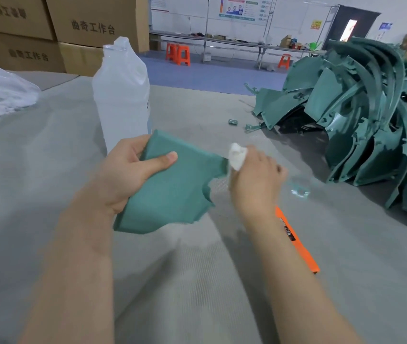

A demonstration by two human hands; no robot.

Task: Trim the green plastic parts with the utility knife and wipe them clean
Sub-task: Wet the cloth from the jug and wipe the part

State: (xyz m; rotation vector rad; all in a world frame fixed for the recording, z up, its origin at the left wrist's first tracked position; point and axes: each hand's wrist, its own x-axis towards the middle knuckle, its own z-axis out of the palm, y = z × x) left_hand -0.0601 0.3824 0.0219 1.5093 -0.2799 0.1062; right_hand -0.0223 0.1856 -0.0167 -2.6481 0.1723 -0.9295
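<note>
- Wiping is the step in hand: the left hand [128, 170] holds one green plastic part [172, 189] above the middle of the bench [48, 170], fingers and thumb clasped round its left end.
- The right hand [254, 180] has its fingers bunched round a white cloth [237, 155], which is pressed against the part's right tip.
- The utility knife [299, 244] lies on the bench under the right forearm, not held.
- The next move probably calls for running the cloth along the ragged lower edge.
- More green parts [361, 125] are heaped by the right edge.
- A translucent bottle [121, 95] stands behind the left hand; its fill level is unclear.
- The cardboard boxes [85, 28] beyond the far left corner are shut, so their contents are hidden.
</note>
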